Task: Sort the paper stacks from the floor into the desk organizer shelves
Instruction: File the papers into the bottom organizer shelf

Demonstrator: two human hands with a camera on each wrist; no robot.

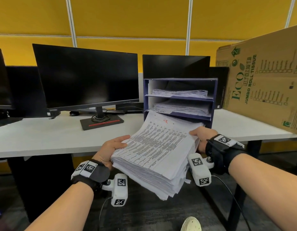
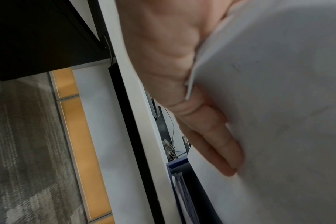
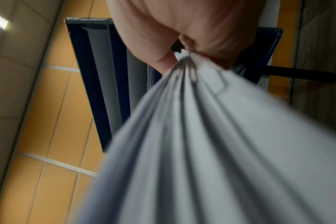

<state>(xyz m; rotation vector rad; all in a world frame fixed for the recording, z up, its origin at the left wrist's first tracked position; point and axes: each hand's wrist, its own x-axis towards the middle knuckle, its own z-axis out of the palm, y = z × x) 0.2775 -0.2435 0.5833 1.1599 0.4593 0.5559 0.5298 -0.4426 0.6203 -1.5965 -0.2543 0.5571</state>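
Observation:
A thick stack of printed paper (image 1: pixel 154 147), marked "HR" in red on top, slopes up with its far edge at the mouth of the bottom shelf of the blue desk organizer (image 1: pixel 214 100). My left hand (image 1: pixel 111 147) grips the stack's left edge, thumb on top, fingers (image 2: pixel 217 136) underneath. At the stack's right edge my right hand (image 1: pixel 201 135) holds it the same way, and its grip on the sheets (image 3: pixel 201 136) shows in the right wrist view. The upper two shelves each hold a paper pile (image 1: pixel 179 93).
The organizer stands on a white desk (image 1: pixel 53 135) between a black monitor (image 1: pixel 88 77) on the left and a large cardboard tissue box (image 1: pixel 264 77) on the right. A second monitor (image 1: pixel 176 65) is behind it. Dark carpet and a shoe (image 1: pixel 191 224) lie below.

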